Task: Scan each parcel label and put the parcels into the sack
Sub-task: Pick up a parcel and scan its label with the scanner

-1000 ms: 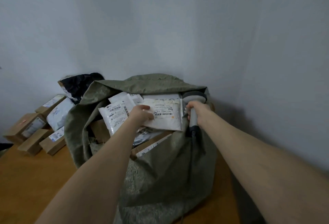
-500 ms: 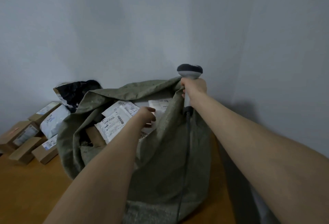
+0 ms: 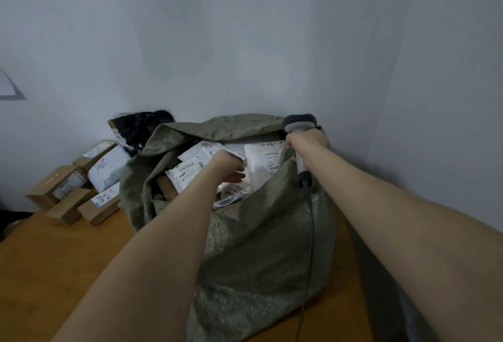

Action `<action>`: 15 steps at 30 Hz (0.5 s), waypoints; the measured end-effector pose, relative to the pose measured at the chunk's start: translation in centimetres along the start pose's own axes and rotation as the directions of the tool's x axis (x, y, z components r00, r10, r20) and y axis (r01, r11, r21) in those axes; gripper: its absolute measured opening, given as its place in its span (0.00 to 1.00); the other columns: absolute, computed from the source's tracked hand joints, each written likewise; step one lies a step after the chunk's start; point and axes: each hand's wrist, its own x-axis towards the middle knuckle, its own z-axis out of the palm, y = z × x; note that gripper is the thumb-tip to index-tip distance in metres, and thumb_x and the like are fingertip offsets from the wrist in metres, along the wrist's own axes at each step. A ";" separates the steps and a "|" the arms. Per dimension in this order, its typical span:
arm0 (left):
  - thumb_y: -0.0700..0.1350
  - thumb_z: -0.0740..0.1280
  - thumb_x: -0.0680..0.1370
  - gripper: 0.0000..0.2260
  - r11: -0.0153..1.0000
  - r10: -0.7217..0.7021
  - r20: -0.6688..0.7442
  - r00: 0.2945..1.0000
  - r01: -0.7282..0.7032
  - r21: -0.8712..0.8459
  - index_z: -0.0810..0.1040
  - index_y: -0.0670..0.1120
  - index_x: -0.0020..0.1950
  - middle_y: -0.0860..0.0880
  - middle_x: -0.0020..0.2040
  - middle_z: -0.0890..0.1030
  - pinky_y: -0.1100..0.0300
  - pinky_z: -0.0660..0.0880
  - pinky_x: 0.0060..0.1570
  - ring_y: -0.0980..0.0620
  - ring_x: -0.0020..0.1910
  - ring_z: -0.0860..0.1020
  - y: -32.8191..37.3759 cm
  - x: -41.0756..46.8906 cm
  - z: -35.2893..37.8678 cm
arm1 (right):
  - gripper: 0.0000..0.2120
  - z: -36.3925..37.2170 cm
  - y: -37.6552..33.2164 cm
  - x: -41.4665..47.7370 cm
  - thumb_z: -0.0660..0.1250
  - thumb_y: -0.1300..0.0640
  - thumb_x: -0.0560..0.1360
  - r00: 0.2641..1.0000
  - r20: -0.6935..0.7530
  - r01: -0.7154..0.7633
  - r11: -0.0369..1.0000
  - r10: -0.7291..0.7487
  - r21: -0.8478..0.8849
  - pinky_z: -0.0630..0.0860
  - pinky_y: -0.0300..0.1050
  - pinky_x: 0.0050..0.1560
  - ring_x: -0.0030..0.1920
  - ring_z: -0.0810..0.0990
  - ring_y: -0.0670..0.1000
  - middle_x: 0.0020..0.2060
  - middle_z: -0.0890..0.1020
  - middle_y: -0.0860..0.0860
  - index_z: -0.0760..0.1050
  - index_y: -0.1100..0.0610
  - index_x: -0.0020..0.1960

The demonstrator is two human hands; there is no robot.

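Green sack (image 3: 258,233) on counter (image 3: 54,260), white parcels (image 3: 187,173) inside. Left hand (image 3: 227,166): fingers (image 3: 238,177) loosely extended over parcels. Right hand (image 3: 307,143): clamped on scanner (image 3: 299,124) at sack rim.

Coarse woven sack (image 3: 258,246), seemingly plastic mailers (image 3: 187,175), smooth wooden table (image 3: 54,265).

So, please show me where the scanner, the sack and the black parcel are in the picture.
scanner (image 3: 300,123): head view, on its grey head.
sack (image 3: 258,246): head view, on its front cloth.
black parcel (image 3: 144,124): head view, on its crumpled top.
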 end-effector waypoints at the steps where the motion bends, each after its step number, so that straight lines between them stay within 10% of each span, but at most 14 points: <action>1: 0.31 0.60 0.79 0.10 1.000 -0.002 -0.022 1.000 0.002 -0.012 0.75 0.34 0.60 0.40 0.41 0.79 0.53 0.81 0.42 0.46 0.36 0.80 -0.1 -0.3 -0.6 | 0.35 0.5 0.0 0.2 0.67 0.58 0.64 1.000 -0.012 0.022 1.000 -0.022 0.000 0.78 0.57 0.58 0.62 0.76 0.62 0.68 0.72 0.57 0.66 0.62 0.71; 5: 0.33 0.59 0.80 0.07 0.999 -0.036 -0.125 0.991 0.032 -0.035 0.76 0.37 0.53 0.42 0.39 0.79 0.51 0.79 0.49 0.48 0.36 0.79 -1.1 -1.8 -3.3 | 0.28 2.0 -2.0 -3.6 0.68 0.58 0.73 1.000 -0.020 0.009 0.999 -0.010 -0.036 0.81 0.47 0.40 0.44 0.80 0.54 0.59 0.76 0.59 0.66 0.63 0.71; 8: 0.34 0.60 0.79 0.06 0.998 -0.043 -0.203 0.978 0.031 -0.060 0.77 0.36 0.52 0.43 0.40 0.80 0.56 0.79 0.40 0.49 0.34 0.79 -2.6 -2.7 -5.8 | 0.24 4.4 -3.1 -5.9 0.68 0.64 0.76 0.993 0.114 -0.012 0.999 0.008 0.039 0.83 0.48 0.46 0.32 0.77 0.52 0.40 0.76 0.57 0.67 0.65 0.69; 11: 0.35 0.61 0.78 0.05 0.998 -0.030 -0.280 0.960 0.013 -0.063 0.77 0.39 0.50 0.45 0.38 0.80 0.59 0.76 0.33 0.50 0.33 0.78 -4.6 -3.7 -8.7 | 0.18 7.4 -3.3 -8.6 0.66 0.65 0.76 0.965 0.254 -0.090 0.989 0.059 0.115 0.77 0.42 0.27 0.26 0.78 0.53 0.27 0.81 0.60 0.67 0.66 0.64; 15: 0.42 0.64 0.78 0.09 0.996 -0.044 -0.423 0.905 0.007 -0.091 0.79 0.41 0.40 0.46 0.34 0.80 0.58 0.76 0.36 0.51 0.28 0.74 -7.5 -5.0 -13.2 | 0.09 12.3 -3.0 -11.7 0.64 0.66 0.75 0.928 0.368 -0.104 0.987 0.053 0.119 0.74 0.40 0.27 0.27 0.78 0.53 0.20 0.78 0.56 0.71 0.65 0.55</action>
